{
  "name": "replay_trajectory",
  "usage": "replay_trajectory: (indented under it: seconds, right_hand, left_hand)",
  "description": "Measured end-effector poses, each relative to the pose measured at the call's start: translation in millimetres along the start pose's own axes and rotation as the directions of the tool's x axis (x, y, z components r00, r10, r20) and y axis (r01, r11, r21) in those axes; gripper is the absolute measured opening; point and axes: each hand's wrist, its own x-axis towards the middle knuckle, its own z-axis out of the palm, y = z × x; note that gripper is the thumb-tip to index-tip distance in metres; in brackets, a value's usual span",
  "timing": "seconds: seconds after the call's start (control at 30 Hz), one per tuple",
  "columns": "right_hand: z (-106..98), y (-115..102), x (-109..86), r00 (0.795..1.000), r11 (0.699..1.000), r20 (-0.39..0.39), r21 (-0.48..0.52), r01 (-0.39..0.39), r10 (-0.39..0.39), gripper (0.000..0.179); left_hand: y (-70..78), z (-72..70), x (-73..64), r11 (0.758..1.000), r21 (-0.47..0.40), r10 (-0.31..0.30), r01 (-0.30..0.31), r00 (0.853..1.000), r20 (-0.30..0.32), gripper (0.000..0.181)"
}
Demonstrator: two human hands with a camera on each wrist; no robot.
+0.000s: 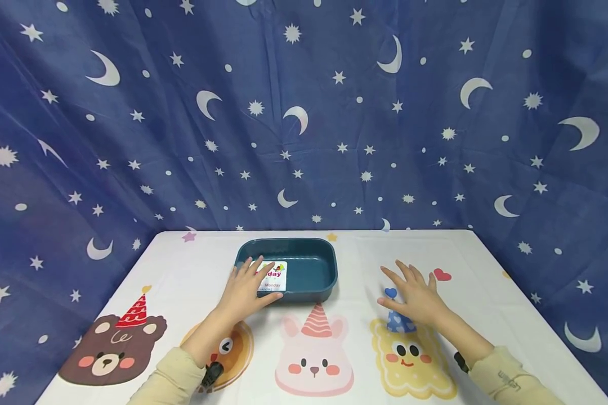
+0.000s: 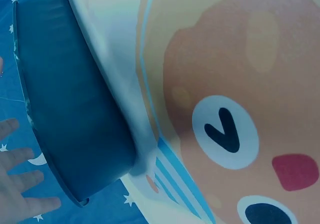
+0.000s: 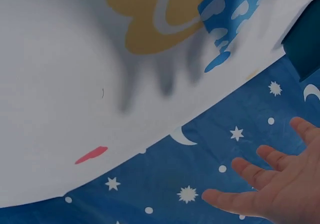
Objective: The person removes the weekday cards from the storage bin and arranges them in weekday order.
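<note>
A dark teal plastic bin (image 1: 311, 297) stands near the table's back edge. Inside it, at the left end, lies a white card (image 1: 278, 280) with colourful print and the word "Monday"; fingers cover part of it. Over the bin's front left corner my left hand (image 1: 240, 295) hovers with fingers spread, and nothing is gripped. The left wrist view shows the outer side of the bin (image 2: 75, 93) with spread fingertips beyond its rim. To the right of the bin, my right hand (image 1: 415, 295) is held above the table, fingers apart and holding nothing.
A white tablecloth (image 1: 365, 360) printed with cartoon animals, a biscuit figure and hearts covers the table. Behind and beside it hangs a blue curtain (image 1: 334, 140) with moons and stars. The right hand's shadow falls on the cloth in the right wrist view.
</note>
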Motion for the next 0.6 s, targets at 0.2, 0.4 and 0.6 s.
replay_trajectory:
  seconds: [0.2,0.4,0.6]
  right_hand:
    - [-2,-1,-0.2,1.000,0.999,-0.005,-0.026,0.020,-0.020,0.071]
    - [-7,-4,0.5,0.999,0.998,-0.014,-0.037,0.043,-0.043,0.067]
    - [-10,-4,-0.8,0.998,0.998,-0.021,-0.025,0.051,-0.051,0.061]
  left_hand:
    - [0.2,1.8,3.0,1.000,-0.014,0.023,-0.023,1.000,-0.017,0.067]
    - [-0.4,0.0,3.3,0.998,-0.026,0.059,-0.062,0.995,-0.075,0.057]
    - [0.6,1.4,2.6,0.997,-0.031,0.073,-0.077,0.992,-0.100,0.047]
